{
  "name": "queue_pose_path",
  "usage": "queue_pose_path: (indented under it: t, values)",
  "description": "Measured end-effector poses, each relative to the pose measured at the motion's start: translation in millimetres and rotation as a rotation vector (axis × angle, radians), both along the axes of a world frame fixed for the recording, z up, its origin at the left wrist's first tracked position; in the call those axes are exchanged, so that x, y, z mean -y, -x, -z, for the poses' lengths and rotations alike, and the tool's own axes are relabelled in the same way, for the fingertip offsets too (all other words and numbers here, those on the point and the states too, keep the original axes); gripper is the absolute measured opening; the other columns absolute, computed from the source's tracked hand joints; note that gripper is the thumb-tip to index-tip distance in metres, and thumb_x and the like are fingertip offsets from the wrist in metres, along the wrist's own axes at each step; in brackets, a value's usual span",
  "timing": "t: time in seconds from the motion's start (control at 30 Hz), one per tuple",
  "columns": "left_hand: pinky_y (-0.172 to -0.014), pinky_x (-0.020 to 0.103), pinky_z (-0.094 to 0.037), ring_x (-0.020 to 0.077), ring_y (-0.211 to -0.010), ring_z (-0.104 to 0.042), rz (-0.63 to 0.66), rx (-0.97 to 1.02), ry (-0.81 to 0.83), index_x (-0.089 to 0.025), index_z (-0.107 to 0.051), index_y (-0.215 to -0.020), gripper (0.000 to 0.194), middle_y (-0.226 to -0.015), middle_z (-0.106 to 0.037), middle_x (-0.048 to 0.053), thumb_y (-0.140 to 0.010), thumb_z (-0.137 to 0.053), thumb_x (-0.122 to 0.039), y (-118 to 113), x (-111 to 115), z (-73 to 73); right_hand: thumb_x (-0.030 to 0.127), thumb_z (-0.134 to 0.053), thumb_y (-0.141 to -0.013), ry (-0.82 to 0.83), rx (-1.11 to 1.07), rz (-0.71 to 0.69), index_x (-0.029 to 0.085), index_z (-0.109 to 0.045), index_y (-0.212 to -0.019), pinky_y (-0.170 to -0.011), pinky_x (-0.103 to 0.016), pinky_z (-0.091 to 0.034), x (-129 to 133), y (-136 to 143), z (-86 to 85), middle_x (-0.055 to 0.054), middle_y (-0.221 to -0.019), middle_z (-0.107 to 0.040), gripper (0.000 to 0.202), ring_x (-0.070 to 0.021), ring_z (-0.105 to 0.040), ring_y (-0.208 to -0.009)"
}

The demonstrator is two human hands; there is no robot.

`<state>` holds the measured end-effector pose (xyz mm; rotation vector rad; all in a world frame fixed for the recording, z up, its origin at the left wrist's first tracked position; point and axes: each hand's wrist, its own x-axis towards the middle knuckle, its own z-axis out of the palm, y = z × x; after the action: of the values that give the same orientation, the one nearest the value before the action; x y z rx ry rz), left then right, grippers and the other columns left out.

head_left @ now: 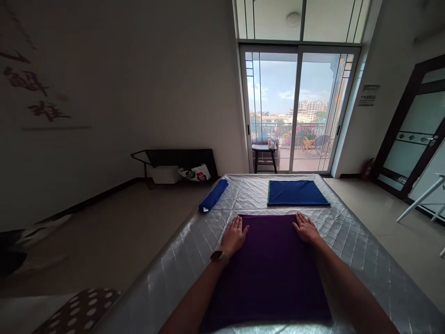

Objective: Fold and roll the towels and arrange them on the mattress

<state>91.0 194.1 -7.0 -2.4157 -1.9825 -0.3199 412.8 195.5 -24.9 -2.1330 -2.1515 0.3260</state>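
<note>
A dark purple cloth (269,273) lies flat on the silver quilted mattress (177,260) in front of me. My left hand (234,235) rests on the cloth's far left corner, fingers stretched out and flat. On the far right corner lies my right hand (306,227), also flat with its fingers extended. Neither hand grips anything. Beyond the purple cloth, a blue cloth (297,193) with a green left edge is spread flat. A rolled or folded blue cloth (213,195) sits near the mattress's left edge, a small white tag at its near end.
Glass sliding doors (298,111) stand behind the mattress, with a dark stool (263,150) close by. At the left wall are a dark bench-like frame (179,157) and a white box (165,174). A brown polka-dot fabric (78,313) lies at lower left. White legs (422,197) of furniture show at right.
</note>
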Motion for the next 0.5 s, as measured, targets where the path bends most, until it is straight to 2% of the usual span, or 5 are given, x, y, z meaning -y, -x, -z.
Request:
queue_pose_path:
  t: [0.13,0.2,0.27,0.37,0.5]
  values:
    - [-0.102,0.043,-0.048,0.0283,-0.119,-0.064,0.302,0.020,-0.078,-0.014,-0.066,-0.117,0.038,-0.127,-0.068,0.016,-0.101,-0.038,-0.035,-61.8,79.0,-4.4,0.050,-0.026,-0.102,0.042,-0.056,0.014,0.015,-0.023,-0.161,-0.125,-0.038,-0.010,-8.3,-4.1,-4.7,-0.008,-0.167,-0.022,0.068,-0.0199,-0.016,-0.154]
    - [-0.084,0.040,-0.054,0.0273,-0.091,-0.070,0.470,0.013,0.030,-0.016,-0.068,-0.100,0.037,-0.099,-0.074,0.013,-0.096,-0.051,-0.048,-103.3,125.2,7.1,0.048,-0.029,-0.102,0.031,-0.070,0.028,0.019,-0.033,-0.158,-0.122,-0.040,-0.021,-15.5,-8.6,-9.0,-0.008,-0.163,-0.032,0.064,-0.0220,-0.026,-0.151]
    - [-0.073,0.038,-0.054,0.0281,-0.082,-0.070,0.629,0.018,0.131,-0.016,-0.068,-0.100,0.046,-0.091,-0.073,0.011,-0.084,-0.066,-0.059,-144.6,159.0,25.6,0.043,-0.029,-0.102,-0.002,-0.083,0.060,0.022,-0.044,-0.153,-0.117,-0.041,-0.031,-22.4,-12.5,-13.8,-0.007,-0.158,-0.042,0.056,-0.0230,-0.037,-0.146]
    - [-0.057,0.030,-0.045,0.0280,-0.078,-0.069,0.683,-0.041,0.173,-0.016,-0.070,-0.094,0.024,-0.086,-0.072,0.013,-0.090,-0.061,-0.037,-194.2,174.6,56.5,0.035,-0.032,-0.101,-0.073,-0.098,0.142,0.021,-0.058,-0.141,-0.109,-0.038,-0.040,-28.9,-14.2,-19.1,-0.011,-0.148,-0.053,0.049,-0.0247,-0.047,-0.138]
    - [-0.039,0.025,-0.022,0.0254,-0.060,-0.065,0.613,-0.051,0.130,-0.018,-0.072,-0.080,0.011,-0.067,-0.067,0.013,-0.081,-0.065,-0.026,-224.3,161.9,87.7,0.028,-0.046,-0.094,-0.142,-0.157,0.245,0.014,-0.069,-0.125,-0.100,-0.039,-0.046,-34.5,-13.0,-21.5,-0.019,-0.135,-0.062,0.041,-0.0313,-0.056,-0.128]
